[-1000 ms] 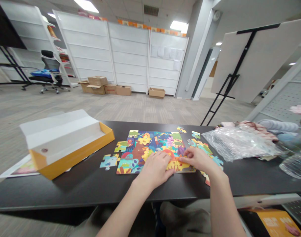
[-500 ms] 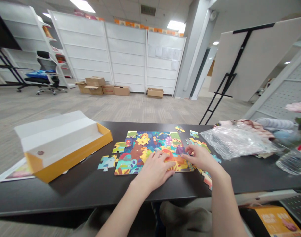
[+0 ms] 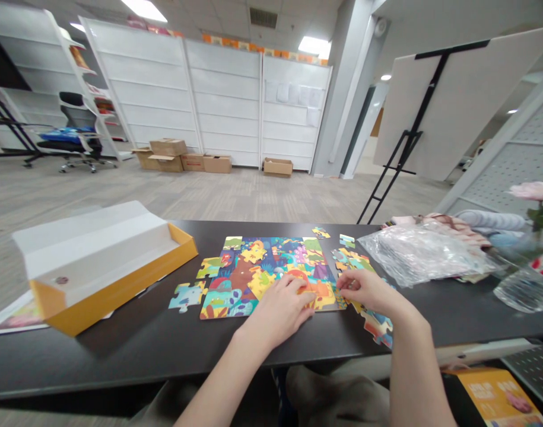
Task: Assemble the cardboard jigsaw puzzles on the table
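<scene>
A colourful jigsaw puzzle (image 3: 242, 279) with cartoon animals lies flat on the dark table. My left hand (image 3: 285, 302) rests palm down over its lower right part, fingers stretched out. At the board's right edge, my right hand (image 3: 364, 290) has its thumb and fingertips pinched together; whatever is between them is hidden. Beside and below that hand lie loose puzzle pieces (image 3: 376, 325), partly covered by it. More pieces sit left of the board, among them a pale blue one (image 3: 185, 296) and a green-yellow one (image 3: 209, 267). A yellow piece (image 3: 253, 253) lies on top of the picture.
An open yellow-and-white box (image 3: 120, 283) stands at the left, over a printed sheet (image 3: 17, 314). Clear plastic packaging (image 3: 425, 252) and folded cloth (image 3: 460, 226) lie at the right, near a clear vase (image 3: 523, 287) with a pink flower. Two small pieces lie beyond the board.
My right hand has moved slightly right, off the board's edge to the loose pieces, and its fingertips have drawn together. My left hand stays on the puzzle. The view has shifted slightly.
</scene>
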Motion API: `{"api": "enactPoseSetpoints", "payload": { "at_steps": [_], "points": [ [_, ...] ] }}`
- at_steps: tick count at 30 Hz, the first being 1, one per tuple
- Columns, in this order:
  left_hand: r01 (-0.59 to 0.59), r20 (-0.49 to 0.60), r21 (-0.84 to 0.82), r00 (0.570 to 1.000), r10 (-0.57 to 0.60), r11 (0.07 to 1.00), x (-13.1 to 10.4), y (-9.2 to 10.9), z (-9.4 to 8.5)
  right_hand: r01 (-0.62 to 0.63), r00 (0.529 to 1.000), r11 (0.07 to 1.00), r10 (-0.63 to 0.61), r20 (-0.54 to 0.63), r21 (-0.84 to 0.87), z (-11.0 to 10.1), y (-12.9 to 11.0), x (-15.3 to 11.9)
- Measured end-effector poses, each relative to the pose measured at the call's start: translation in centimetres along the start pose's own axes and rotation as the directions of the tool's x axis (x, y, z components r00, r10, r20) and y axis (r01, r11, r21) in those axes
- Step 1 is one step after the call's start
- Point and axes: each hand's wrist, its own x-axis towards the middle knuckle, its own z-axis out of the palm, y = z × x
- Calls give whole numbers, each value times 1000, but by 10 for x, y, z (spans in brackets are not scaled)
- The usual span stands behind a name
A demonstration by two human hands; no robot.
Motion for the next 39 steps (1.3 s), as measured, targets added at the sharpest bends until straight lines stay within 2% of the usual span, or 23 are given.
{"api": "enactPoseSetpoints", "payload": {
  "at_steps": [7,12,19,24,27,29,34,39],
  "points": [
    [-10,-8,-1,1000,10,1000,2,1,4,-46,998,999,45,33,21,-1,14,-1],
    [-25,-14,5,1000,25,1000,4,3,6,-64,997,998,64,53,-2,-4,12,-7],
    [-27,-16,3,999,27,1000,5,4,6,-77,997,994,77,0,-72,-7,5,-12],
    [-27,-20,5,999,28,1000,6,4,6,-66,997,997,65,-44,-24,-6,4,-11],
    [-32,-25,7,999,32,999,7,5,7,-74,993,997,70,-98,-37,-8,5,-12],
    [-32,-23,9,999,32,999,7,5,8,-126,979,988,110,-169,-88,-12,6,-13],
    [-37,-16,10,999,37,999,7,4,10,-309,908,936,239,-344,-166,-24,11,-16],
    [-38,-27,17,999,38,999,8,4,11,-292,896,944,213,-389,-156,-25,18,-17]
  ]
}}
